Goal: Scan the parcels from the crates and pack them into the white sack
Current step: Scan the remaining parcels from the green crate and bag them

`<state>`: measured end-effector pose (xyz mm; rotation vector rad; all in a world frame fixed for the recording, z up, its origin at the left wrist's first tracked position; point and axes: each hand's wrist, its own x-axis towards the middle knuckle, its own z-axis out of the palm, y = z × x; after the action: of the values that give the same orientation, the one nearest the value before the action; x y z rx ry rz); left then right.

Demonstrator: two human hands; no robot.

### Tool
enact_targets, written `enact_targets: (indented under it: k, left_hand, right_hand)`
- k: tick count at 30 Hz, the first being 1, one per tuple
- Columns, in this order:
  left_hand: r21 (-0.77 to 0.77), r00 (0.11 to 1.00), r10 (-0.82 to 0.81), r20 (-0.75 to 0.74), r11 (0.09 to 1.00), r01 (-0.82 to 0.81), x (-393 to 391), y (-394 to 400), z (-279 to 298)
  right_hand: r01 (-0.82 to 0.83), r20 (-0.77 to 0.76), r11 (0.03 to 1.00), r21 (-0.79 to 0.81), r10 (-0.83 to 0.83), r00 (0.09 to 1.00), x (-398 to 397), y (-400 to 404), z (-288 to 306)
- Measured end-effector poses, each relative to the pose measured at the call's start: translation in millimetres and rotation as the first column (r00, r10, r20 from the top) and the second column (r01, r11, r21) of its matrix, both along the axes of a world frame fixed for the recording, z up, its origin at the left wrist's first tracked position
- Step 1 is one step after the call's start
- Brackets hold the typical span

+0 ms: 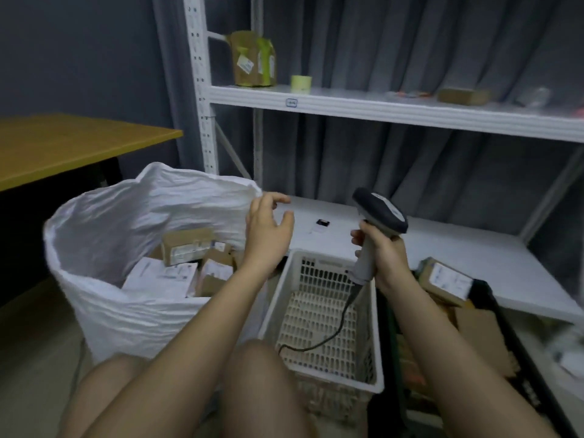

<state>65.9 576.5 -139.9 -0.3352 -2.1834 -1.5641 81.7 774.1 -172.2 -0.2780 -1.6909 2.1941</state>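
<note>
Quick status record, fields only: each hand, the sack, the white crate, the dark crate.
left hand: open, fingers relaxed, holds nothing, above the sack's edge
right hand: grips the scanner by its handle
white sack: open, several parcels inside
white crate: no parcels visible, scanner cable trails across it
dark crate: parcels remain, one box on top

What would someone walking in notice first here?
Probably the big white sack on the left, open and already holding several labelled parcels. Next, the barcode scanner held upright in the right hand above the pale plastic crate at centre, which looks empty apart from the scanner's cable. The left hand hangs open between sack and crate, holding nothing.
</note>
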Motion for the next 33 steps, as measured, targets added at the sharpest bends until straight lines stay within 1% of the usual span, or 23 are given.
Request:
enact_targets:
  k: [3,5,9,11,14,17,19,21,22,24,25,26,27,28,29,30,31,32,33]
  left_hand:
    - [-0.051,0.975,-0.195,0.105,0.978,0.201,5,65,-20]
    - [-0.051,0.932,-0.304,0.199,0.946,0.319,12,105,-37]
    - [-0.036,0.805,-0.44,0.398,0.869,0.493,34,170,-83]
    - [0.013,0.72,-0.501,0.481,0.825,0.565,46,189,-113]
    - [0.07,0.577,-0.536,0.616,0.767,0.638,54,206,-157]
    - [0.195,0.439,-0.563,0.701,0.742,0.641,56,212,-192]
    - [0.23,0.386,-0.574,0.722,0.725,0.649,59,211,-210]
    - [0.247,0.376,-0.589,0.715,0.717,0.652,60,209,-225]
    - [0.242,0.391,-0.589,0.707,0.722,0.648,60,209,-231]
    - [0.24,0.408,-0.577,0.708,0.739,0.629,56,208,-242]
    - [0.244,0.403,-0.574,0.713,0.742,0.625,54,207,-247]
    - [0.249,0.395,-0.572,0.719,0.742,0.622,53,206,-252]
    - [0.249,0.39,-0.566,0.727,0.746,0.618,51,206,-257]
    - [0.249,0.387,-0.556,0.735,0.753,0.61,49,205,-262]
    - [0.255,0.385,-0.547,0.743,0.763,0.594,48,205,-267]
    - [0.264,0.384,-0.54,0.749,0.775,0.574,47,206,-270]
    - [0.274,0.386,-0.534,0.752,0.786,0.555,46,207,-273]
    - [0.281,0.389,-0.53,0.753,0.794,0.539,45,210,-274]
    - [0.286,0.393,-0.529,0.753,0.8,0.528,45,212,-275]
  right_hand:
    - [0.016,0.029,1.0,0.006,-0.016,0.999,27,39,-14]
    - [0.032,0.05,0.999,-0.008,-0.031,0.998,44,59,-29]
    - [0.1,0.141,0.995,-0.012,-0.097,0.985,75,83,-72]
    - [0.126,0.211,0.991,-0.04,-0.114,0.971,88,89,-98]
    - [0.162,0.304,0.976,-0.147,-0.111,0.946,99,96,-137]
    - [0.139,0.34,0.949,-0.281,-0.037,0.94,108,103,-168]
    - [0.087,0.349,0.944,-0.319,0.032,0.937,113,107,-184]
    - [0.037,0.369,0.954,-0.298,0.079,0.926,117,112,-197]
    - [0.009,0.385,0.962,-0.272,0.1,0.918,117,115,-204]
    - [-0.074,0.434,0.983,-0.168,0.141,0.89,117,121,-215]
    - [-0.122,0.469,0.989,-0.085,0.148,0.871,116,127,-219]
    - [-0.167,0.504,0.985,0.03,0.129,0.854,116,133,-224]
    - [-0.185,0.52,0.968,0.168,0.072,0.851,117,142,-230]
    - [-0.165,0.518,0.941,0.295,-0.013,0.855,117,153,-238]
    - [-0.109,0.523,0.915,0.388,-0.121,0.844,119,166,-245]
    - [-0.047,0.541,0.888,0.458,-0.237,0.806,120,180,-252]
    - [-0.02,0.564,0.841,0.54,-0.345,0.75,121,197,-261]
    - [-0.047,0.597,0.79,0.612,-0.422,0.683,122,215,-270]
    - [-0.129,0.645,0.741,0.659,-0.469,0.604,123,234,-279]
